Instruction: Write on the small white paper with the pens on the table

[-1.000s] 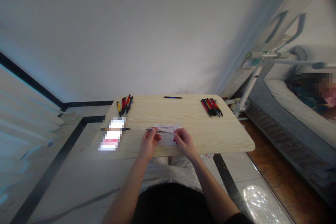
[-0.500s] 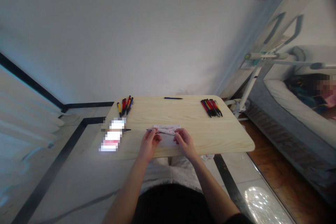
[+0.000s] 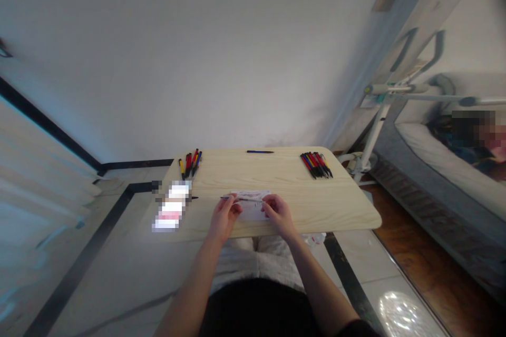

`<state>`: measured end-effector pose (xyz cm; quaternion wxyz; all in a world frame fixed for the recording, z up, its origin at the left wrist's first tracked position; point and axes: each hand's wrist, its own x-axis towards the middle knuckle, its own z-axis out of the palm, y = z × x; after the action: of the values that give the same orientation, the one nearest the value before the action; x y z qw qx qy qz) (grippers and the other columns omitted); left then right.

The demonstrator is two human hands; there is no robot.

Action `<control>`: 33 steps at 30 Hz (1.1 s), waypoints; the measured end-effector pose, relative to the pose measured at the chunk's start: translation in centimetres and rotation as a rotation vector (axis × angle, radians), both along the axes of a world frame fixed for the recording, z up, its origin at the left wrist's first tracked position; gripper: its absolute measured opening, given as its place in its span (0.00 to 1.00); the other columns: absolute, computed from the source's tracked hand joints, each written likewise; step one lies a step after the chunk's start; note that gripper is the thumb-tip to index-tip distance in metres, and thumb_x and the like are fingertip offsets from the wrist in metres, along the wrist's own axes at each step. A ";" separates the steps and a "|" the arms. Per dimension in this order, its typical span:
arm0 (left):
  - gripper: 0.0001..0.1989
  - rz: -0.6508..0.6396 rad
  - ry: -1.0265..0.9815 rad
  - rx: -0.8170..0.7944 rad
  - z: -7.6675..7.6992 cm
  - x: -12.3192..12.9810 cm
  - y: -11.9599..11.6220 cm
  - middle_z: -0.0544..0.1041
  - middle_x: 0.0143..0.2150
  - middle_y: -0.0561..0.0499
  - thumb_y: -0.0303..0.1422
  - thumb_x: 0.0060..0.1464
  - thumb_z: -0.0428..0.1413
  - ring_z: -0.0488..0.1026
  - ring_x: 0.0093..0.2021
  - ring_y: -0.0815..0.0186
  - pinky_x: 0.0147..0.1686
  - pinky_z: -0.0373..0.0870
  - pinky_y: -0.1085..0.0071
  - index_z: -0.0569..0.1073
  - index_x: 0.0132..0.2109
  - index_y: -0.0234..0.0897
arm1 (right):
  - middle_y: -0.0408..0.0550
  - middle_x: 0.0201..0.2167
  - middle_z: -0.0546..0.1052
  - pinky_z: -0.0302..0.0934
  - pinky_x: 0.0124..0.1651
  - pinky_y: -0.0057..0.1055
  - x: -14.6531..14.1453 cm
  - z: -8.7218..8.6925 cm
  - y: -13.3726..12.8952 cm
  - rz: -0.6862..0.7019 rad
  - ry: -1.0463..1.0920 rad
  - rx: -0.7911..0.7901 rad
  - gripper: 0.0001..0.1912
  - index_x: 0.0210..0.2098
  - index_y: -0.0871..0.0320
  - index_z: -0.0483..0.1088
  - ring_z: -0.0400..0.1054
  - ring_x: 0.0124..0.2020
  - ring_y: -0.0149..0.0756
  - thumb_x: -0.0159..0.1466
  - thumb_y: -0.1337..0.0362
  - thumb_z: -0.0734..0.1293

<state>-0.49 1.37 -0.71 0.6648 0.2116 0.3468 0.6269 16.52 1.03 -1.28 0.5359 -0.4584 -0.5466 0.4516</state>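
Note:
A slim pen (image 3: pixel 248 200) lies level between my two hands, above a white sheet of paper (image 3: pixel 250 214) with reddish marks along its far part. My left hand (image 3: pixel 225 215) pinches the pen near its dark left end, thumb and fingers closed. At the other end, my right hand (image 3: pixel 278 214) has its fingertips closed on the pen. The fingers cover parts of both ends, so I cannot make out the pen's details.
On the wooden table (image 3: pixel 292 200), several pens (image 3: pixel 191 162) lie at the far left and a bunch of pens (image 3: pixel 316 165) at the far right. One blue pen (image 3: pixel 260 151) rests by the back edge. A bright, blurred-out phone-like panel (image 3: pixel 173 208) is at left. A person (image 3: pixel 486 137) is on the sofa.
The camera view has shifted slightly. Both hands keep their hold on the pen, and it looks turned a little, with its pale side less visible.

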 end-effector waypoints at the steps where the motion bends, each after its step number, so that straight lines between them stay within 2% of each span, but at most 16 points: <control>1: 0.13 -0.004 0.002 0.004 -0.1 0.0 0.0 0.73 0.31 0.51 0.33 0.42 0.60 0.68 0.24 0.74 0.28 0.66 0.73 0.71 0.37 0.34 | 0.42 0.20 0.69 0.57 0.23 0.24 0.0 -0.1 0.0 -0.003 0.006 -0.002 0.08 0.33 0.59 0.63 0.62 0.20 0.28 0.55 0.61 0.63; 10: 0.11 -0.018 0.022 0.041 -0.2 0.0 -0.1 0.73 0.31 0.51 0.32 0.45 0.58 0.68 0.24 0.74 0.28 0.66 0.74 0.71 0.38 0.34 | 0.42 0.20 0.68 0.57 0.23 0.23 0.0 -0.2 0.1 0.006 -0.013 0.012 0.09 0.31 0.60 0.64 0.61 0.20 0.27 0.58 0.59 0.61; 19: 0.12 -0.019 0.005 0.030 -0.2 0.0 0.0 0.73 0.30 0.52 0.33 0.43 0.60 0.68 0.24 0.74 0.27 0.65 0.74 0.71 0.37 0.34 | 0.42 0.20 0.68 0.57 0.23 0.23 -0.2 -0.4 0.1 -0.020 -0.080 0.025 0.11 0.30 0.59 0.63 0.61 0.20 0.27 0.59 0.58 0.60; 26: 0.11 -0.024 -0.004 0.040 -0.2 0.0 0.0 0.73 0.29 0.52 0.32 0.44 0.59 0.67 0.24 0.74 0.27 0.65 0.74 0.71 0.37 0.34 | 0.42 0.21 0.69 0.58 0.24 0.23 -0.2 0.0 -0.2 0.005 -0.073 0.059 0.10 0.37 0.59 0.63 0.62 0.21 0.28 0.58 0.59 0.61; 33: 0.11 -0.020 -0.005 0.028 -0.2 -0.1 -0.1 0.72 0.31 0.51 0.32 0.44 0.59 0.67 0.25 0.74 0.28 0.65 0.74 0.71 0.36 0.34 | 0.42 0.21 0.70 0.58 0.24 0.24 -0.3 -0.5 -0.2 -0.003 -0.132 0.067 0.11 0.37 0.59 0.63 0.62 0.21 0.28 0.57 0.60 0.61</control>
<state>-0.60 1.31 -0.91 0.6687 0.2228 0.3341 0.6257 16.23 0.84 -1.75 0.5144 -0.4698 -0.5950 0.4009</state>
